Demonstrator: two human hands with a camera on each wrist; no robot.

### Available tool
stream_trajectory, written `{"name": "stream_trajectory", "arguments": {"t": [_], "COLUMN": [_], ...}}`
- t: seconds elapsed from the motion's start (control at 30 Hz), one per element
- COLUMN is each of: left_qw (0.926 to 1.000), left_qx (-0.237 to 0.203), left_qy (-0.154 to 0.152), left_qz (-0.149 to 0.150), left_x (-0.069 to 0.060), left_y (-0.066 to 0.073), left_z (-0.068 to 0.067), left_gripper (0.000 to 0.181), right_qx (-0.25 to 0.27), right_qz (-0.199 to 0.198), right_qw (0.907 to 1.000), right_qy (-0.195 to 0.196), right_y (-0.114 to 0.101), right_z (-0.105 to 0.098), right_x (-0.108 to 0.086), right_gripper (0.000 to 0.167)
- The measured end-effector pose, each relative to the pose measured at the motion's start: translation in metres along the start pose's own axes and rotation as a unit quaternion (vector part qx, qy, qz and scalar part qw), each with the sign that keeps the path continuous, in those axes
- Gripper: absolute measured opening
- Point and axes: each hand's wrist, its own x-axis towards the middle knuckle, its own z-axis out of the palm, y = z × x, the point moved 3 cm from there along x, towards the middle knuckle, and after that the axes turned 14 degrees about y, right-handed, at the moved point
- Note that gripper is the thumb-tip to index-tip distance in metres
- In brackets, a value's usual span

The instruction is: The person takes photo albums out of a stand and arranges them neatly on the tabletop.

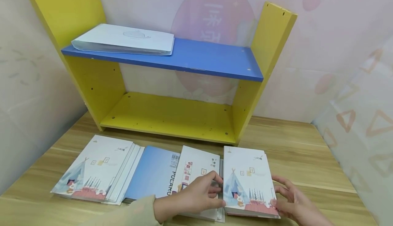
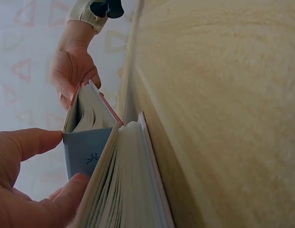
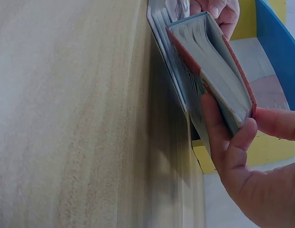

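Both hands are at a white book with a tent picture (image 1: 245,181), rightmost in the row. My right hand (image 1: 296,203) grips its right edge; in the right wrist view the right hand (image 3: 252,161) has its thumb and fingers around the book's (image 3: 223,76) red-edged covers. At the spine side, my left hand (image 1: 199,193) holds the left edge; in the left wrist view the left hand (image 2: 35,175) has thumb and fingertips at the blue-grey spine (image 2: 88,149). Under the left forearm and hand lies another white book (image 1: 199,161), partly hidden.
A blue book (image 1: 153,171) and a stack of white books (image 1: 95,168) lie to the left on the wooden table (image 1: 285,133). Behind stands a yellow shelf unit (image 1: 169,115) with a blue board (image 1: 212,55), on which a white album (image 1: 126,40) lies flat.
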Motion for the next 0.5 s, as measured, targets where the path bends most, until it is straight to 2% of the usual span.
{"name": "stream_trajectory", "arguments": {"t": [0.23,0.5], "left_qw": [1.0,0.9999], "left_qx": [0.003,0.001], "left_qy": [-0.005,-0.014], "left_qz": [-0.008,-0.001], "left_x": [0.0002,-0.001], "left_y": [-0.0047,-0.0053], "left_z": [0.0023,0.0031], "left_gripper": [0.039,0.037], "right_qx": [-0.019,-0.039], "right_qz": [0.006,0.021], "right_qw": [0.9997,0.9987], "right_qy": [0.01,0.025], "right_y": [0.0013,0.0029], "right_z": [0.0037,0.0065], "right_x": [-0.0006,-0.0009], "right_gripper": [0.083,0.085]}}
